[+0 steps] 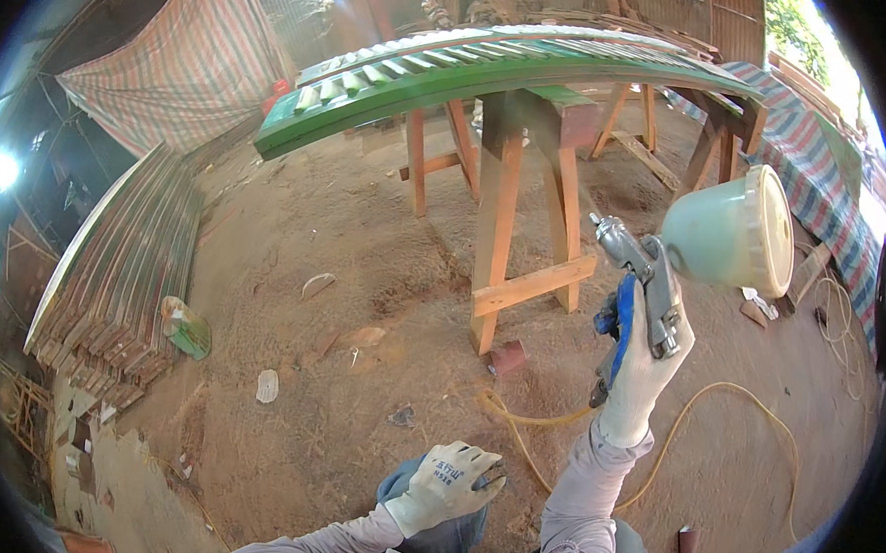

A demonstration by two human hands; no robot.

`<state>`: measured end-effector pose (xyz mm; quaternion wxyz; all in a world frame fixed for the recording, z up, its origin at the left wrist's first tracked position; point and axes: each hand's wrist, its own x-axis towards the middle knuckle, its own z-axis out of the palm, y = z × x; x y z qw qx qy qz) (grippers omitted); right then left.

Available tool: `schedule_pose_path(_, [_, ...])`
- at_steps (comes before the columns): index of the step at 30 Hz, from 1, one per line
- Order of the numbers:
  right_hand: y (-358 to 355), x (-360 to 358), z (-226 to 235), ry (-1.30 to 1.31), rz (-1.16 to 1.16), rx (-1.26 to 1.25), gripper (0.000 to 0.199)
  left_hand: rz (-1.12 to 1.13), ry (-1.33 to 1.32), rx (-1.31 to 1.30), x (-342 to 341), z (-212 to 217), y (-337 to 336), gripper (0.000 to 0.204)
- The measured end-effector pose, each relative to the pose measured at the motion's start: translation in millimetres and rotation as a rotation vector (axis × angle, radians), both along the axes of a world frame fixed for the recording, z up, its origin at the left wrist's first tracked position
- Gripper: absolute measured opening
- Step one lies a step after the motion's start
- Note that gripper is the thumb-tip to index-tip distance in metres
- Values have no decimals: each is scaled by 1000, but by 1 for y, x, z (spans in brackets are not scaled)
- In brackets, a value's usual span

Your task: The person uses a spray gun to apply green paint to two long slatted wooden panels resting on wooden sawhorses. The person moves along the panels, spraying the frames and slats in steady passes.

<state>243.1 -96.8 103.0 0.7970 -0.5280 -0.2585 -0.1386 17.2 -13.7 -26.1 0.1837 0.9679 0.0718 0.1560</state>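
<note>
My right hand [643, 372], in a white glove with blue on its palm side, is closed around the handle of a metal spray gun [630, 251]. A translucent cup [711, 235] with pale green liquid is attached to the gun. The nozzle points up and left, below a long green louvered panel [392, 96] lying on wooden trestles. From below my right hand, a yellow hose [718, 388] trails over the ground. My left hand [450, 485], also gloved, lies on my knee with its fingers apart and nothing in it.
One wooden trestle [496, 229] stands directly ahead. Several slatted panels [128, 270] lean in a row at the left, beside a green-stained container [186, 329]. Striped sheeting [183, 68] hangs at the back left. A brown cup [687, 545] and scraps lie on the dirt floor [284, 438].
</note>
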Motion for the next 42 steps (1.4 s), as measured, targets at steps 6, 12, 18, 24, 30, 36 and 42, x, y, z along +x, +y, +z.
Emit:
schedule_pose_path(6, [-22, 30, 7, 39, -75, 33, 36, -14, -7, -15, 4, -2, -5, 31])
schedule_pose_path(12, [-49, 68, 11, 102, -148, 47, 37, -42, -3, 7, 7, -3, -7, 31])
schedule_pose_path(18, [-77, 79, 41, 52, -85, 2, 30, -53, -2, 31, 11, -9, -10, 29])
schedule_pose_path(24, [-86, 88, 115, -15, 205, -235, 24, -71, 10, 50, 19, -17, -12, 27])
schedule_pose_path(30, [-68, 105, 159, -111, 75, -436, 31, -85, 7, -1, 23, -25, -11, 28])
schedule_pose_path(36, [-75, 115, 171, -22, -66, -416, 36, -94, 48, -22, 23, -27, -8, 30])
schedule_pose_path(42, [-86, 127, 162, 6, -160, -384, 35, -117, 52, -56, 23, -26, -7, 30])
